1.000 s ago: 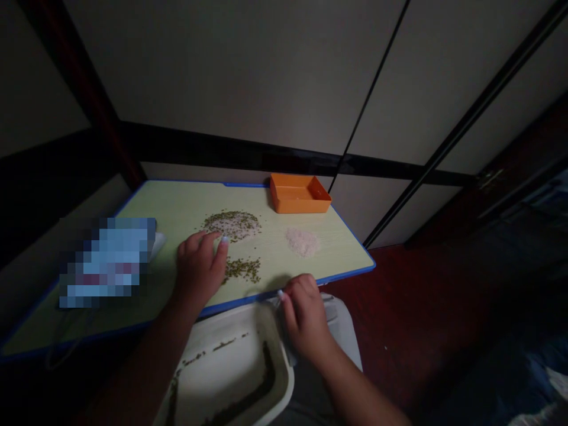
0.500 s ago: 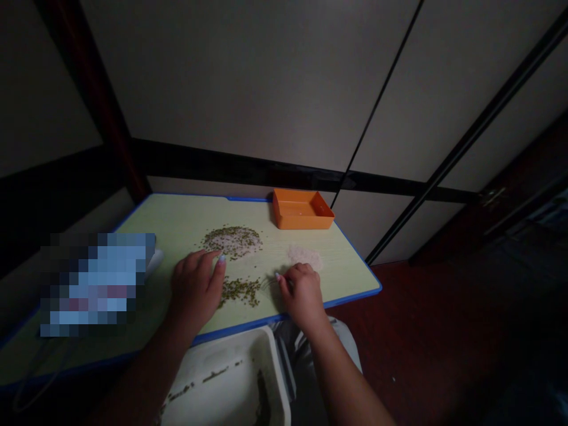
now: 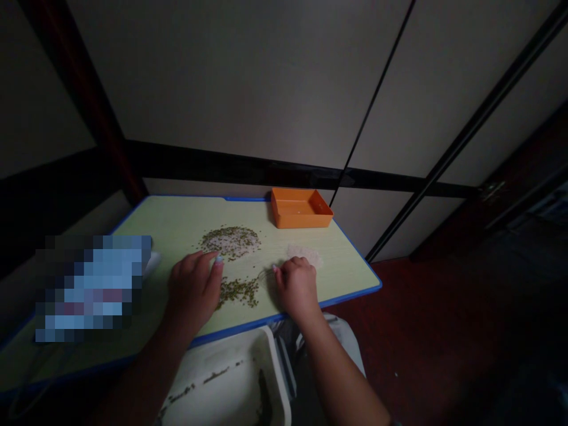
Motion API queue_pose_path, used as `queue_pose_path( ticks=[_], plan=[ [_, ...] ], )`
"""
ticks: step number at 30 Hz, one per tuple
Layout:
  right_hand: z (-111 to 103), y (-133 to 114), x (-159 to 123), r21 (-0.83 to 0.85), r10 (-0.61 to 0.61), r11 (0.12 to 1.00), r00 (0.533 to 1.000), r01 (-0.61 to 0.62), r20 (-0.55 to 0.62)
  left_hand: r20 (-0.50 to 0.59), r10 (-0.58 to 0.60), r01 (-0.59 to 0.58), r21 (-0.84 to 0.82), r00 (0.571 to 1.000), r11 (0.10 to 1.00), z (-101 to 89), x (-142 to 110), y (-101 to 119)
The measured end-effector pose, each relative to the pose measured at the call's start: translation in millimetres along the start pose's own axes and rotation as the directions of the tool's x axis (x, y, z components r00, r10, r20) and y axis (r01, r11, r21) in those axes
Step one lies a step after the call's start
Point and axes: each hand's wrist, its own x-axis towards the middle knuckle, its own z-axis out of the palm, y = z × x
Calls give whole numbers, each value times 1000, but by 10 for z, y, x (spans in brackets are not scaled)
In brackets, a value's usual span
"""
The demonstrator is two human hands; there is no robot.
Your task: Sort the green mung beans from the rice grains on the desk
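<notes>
A small heap of green beans [image 3: 239, 291] lies on the pale green table [image 3: 181, 219] between my two hands. My left hand [image 3: 193, 290] rests flat on the table just left of the heap, fingers stretched out. My right hand [image 3: 295, 285] sits right of the heap with its fingers curled into a pinch; what they hold, if anything, is too small to make out. Behind the heap lies a wider pile of mixed beans and white grains [image 3: 231, 241]. A little mound of white grains [image 3: 306, 254] shows just beyond my right hand.
An orange tray [image 3: 300, 208] stands at the table's back right corner. A white basin [image 3: 231, 384] with some beans in it sits below the table's front edge. A blurred-out object [image 3: 91, 287] covers the table's left part. Wall panels rise close behind.
My right hand has come up from the basin's rim over the table's front edge to beside the green beans. My left hand has stayed in place.
</notes>
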Motion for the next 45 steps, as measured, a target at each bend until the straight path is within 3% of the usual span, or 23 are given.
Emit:
queue_pose_path(
  ticks=[7,13,15,17,20,23,30,39,45],
  plan=[
    [-17,231,133,-71,70,994,988,-81,-135,0,-9,9,-33,1000,999,-10,-1,3],
    [-62,373,131,16,72,997,977,-70,-199,-4,-34,34,-49,999,998,-16,4,24],
    [-70,354,74,112,-19,993,988,37,-151,-2,-43,43,-49,999,998,-23,10,32],
    [-82,316,8,233,-208,948,976,217,-63,9,-41,41,-47,999,998,-34,18,43],
    [-108,228,-61,344,-475,833,879,432,46,14,-35,36,-63,999,997,-54,30,60],
    [-122,115,-69,297,-550,814,827,499,119,6,-49,49,-94,999,994,-70,33,71],
    [-45,-121,51,177,-562,825,810,536,166,5,-101,101,-131,995,986,-86,39,93],
    [37,-329,194,76,-462,887,876,456,137,10,-66,67,-137,998,988,-92,25,75],
    [88,-374,269,85,-442,897,886,434,141,4,-62,62,-132,998,989,-84,19,69]
  ],
)
